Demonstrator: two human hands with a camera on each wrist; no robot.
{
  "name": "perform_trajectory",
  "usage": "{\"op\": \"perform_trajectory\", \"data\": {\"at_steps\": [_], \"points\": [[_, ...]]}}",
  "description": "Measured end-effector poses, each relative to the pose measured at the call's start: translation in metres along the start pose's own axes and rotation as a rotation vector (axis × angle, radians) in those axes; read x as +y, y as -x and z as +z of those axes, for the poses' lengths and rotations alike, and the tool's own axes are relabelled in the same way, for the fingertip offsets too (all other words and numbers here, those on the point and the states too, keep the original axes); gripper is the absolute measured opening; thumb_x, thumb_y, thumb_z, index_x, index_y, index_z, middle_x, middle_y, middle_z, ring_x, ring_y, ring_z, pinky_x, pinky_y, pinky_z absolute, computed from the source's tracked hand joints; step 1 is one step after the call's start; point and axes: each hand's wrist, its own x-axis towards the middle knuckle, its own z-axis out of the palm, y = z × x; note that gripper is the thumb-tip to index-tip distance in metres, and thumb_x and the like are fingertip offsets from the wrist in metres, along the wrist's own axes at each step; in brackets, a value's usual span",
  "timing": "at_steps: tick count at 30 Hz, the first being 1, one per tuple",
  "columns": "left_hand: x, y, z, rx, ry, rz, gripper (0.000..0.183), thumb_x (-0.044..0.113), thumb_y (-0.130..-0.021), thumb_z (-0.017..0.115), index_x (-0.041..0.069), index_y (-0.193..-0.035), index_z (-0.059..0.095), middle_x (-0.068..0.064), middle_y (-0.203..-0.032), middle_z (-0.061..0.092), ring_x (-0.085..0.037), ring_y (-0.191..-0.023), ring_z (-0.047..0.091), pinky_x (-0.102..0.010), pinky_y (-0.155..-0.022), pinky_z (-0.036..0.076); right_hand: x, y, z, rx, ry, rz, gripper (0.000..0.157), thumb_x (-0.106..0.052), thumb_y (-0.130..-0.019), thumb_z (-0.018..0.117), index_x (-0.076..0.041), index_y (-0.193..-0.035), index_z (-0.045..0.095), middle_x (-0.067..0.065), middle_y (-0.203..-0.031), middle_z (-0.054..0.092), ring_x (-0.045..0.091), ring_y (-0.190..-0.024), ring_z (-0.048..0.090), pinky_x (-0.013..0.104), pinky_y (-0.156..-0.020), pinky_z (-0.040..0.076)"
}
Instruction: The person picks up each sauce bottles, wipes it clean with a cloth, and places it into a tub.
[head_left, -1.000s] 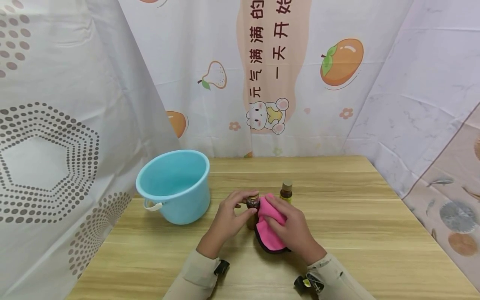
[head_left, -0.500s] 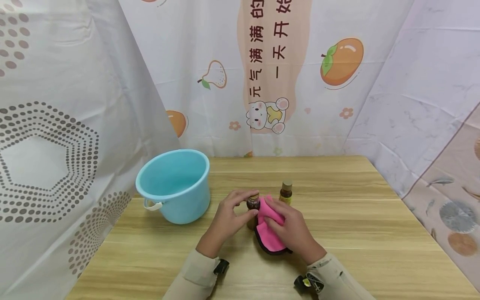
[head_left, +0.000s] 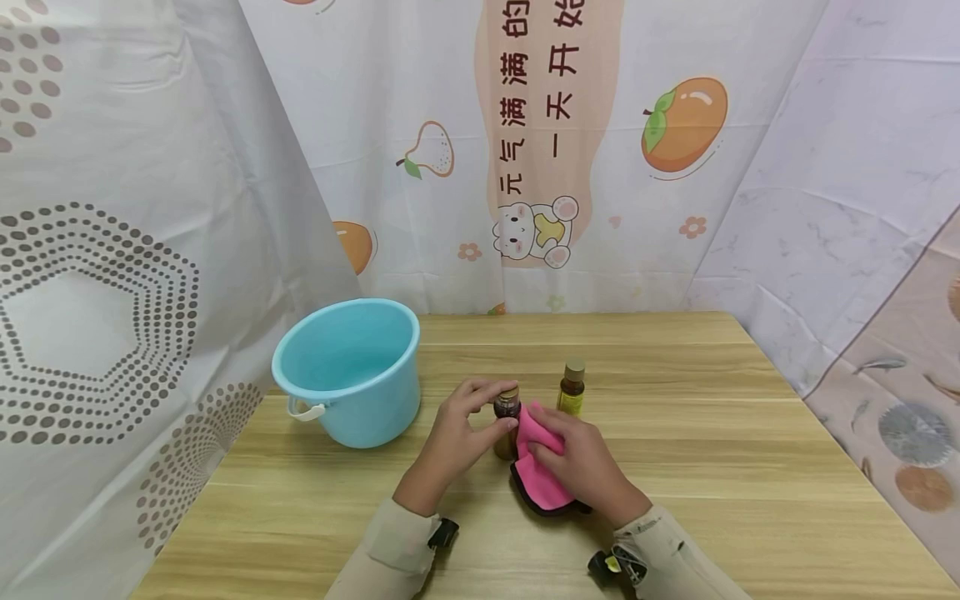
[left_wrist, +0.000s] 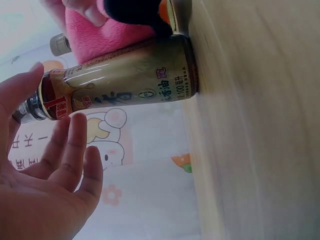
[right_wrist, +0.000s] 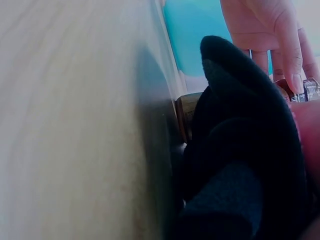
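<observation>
A small sesame oil bottle with a golden label stands upright on the table. My left hand pinches it near the cap between thumb and fingers; in the left wrist view its lower fingers stay off the glass. Bunched in my right hand is a pink cloth with black edging, pressed against the bottle's right side. The cloth's black underside covers most of the right wrist view, where the bottle's base shows past it. Right behind that hand stands a second dark bottle with a yellow label.
A light blue bucket with a white handle stands to the left on the wooden table. Printed curtains hang behind the table and along both sides.
My right hand and the cloth have slid slightly down the bottle toward me, showing more of the second bottle. My left hand keeps its place at the bottle's top.
</observation>
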Motion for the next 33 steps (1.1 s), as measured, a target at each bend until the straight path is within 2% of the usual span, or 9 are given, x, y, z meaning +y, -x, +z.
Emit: {"op": "perform_trajectory", "data": {"at_steps": [8,14,20,25,30,32,33], "points": [[0.0005,0.0000,0.0005,-0.002,0.004,-0.016,0.049,0.030,-0.093,0.078,0.044,-0.137,0.064,0.014,-0.133,0.063,-0.011,-0.123,0.060,-0.047,-0.092,0.055,0.0003,0.0003,0.0011,-0.006,0.019,0.010,0.054,-0.021,-0.089,0.083,-0.017,-0.141,0.066,0.004,-0.136,0.069,0.021,-0.119,0.068,0.040,-0.091,0.059],[0.0008,0.0003,-0.0002,-0.014,0.000,-0.043,0.049,0.029,-0.094,0.078,0.047,-0.137,0.063,0.016,-0.135,0.063,-0.010,-0.126,0.060,-0.046,-0.094,0.055,-0.0005,0.0003,0.0009,0.043,0.022,-0.045,0.054,-0.022,-0.088,0.085,-0.017,-0.138,0.068,0.004,-0.136,0.069,0.018,-0.113,0.070,0.036,-0.085,0.060],[0.0015,0.0003,-0.0003,-0.016,0.003,-0.028,0.047,0.026,-0.095,0.077,0.040,-0.138,0.064,0.010,-0.134,0.065,-0.014,-0.125,0.062,-0.050,-0.095,0.057,-0.0013,0.0003,-0.0001,0.099,0.010,-0.092,0.053,-0.020,-0.088,0.085,-0.017,-0.138,0.069,0.007,-0.136,0.069,0.021,-0.115,0.070,0.038,-0.086,0.061],[0.0007,0.0005,-0.0008,-0.036,0.006,-0.046,0.049,0.027,-0.096,0.076,0.047,-0.138,0.061,0.015,-0.137,0.062,-0.010,-0.127,0.060,-0.047,-0.097,0.056,-0.0029,0.0004,-0.0015,0.139,-0.020,-0.126,0.054,-0.018,-0.088,0.084,-0.015,-0.139,0.068,0.009,-0.138,0.068,0.023,-0.119,0.069,0.039,-0.089,0.061],[0.0005,0.0005,-0.0010,-0.046,0.013,-0.037,0.046,0.025,-0.097,0.075,0.037,-0.140,0.063,0.015,-0.140,0.061,-0.010,-0.129,0.059,-0.047,-0.097,0.056,-0.0026,-0.0009,-0.0015,0.193,-0.053,-0.161,0.054,-0.017,-0.088,0.084,-0.015,-0.139,0.067,0.009,-0.139,0.067,0.024,-0.124,0.067,0.039,-0.093,0.060],[0.0017,0.0004,-0.0010,-0.045,0.010,-0.029,0.046,0.023,-0.097,0.074,0.035,-0.141,0.063,0.014,-0.141,0.061,-0.011,-0.129,0.059,-0.046,-0.096,0.056,-0.0025,-0.0014,-0.0019,0.212,-0.072,-0.177,0.053,-0.018,-0.089,0.083,-0.015,-0.139,0.067,0.009,-0.140,0.066,0.025,-0.126,0.066,0.037,-0.095,0.058],[0.0024,0.0003,-0.0012,-0.046,0.013,-0.029,0.047,0.023,-0.098,0.074,0.037,-0.140,0.063,0.014,-0.141,0.061,-0.012,-0.130,0.059,-0.047,-0.097,0.056,-0.0028,-0.0017,-0.0021,0.218,-0.081,-0.184,0.053,-0.018,-0.089,0.083,-0.015,-0.140,0.067,0.009,-0.140,0.066,0.026,-0.127,0.065,0.036,-0.096,0.058]]}}
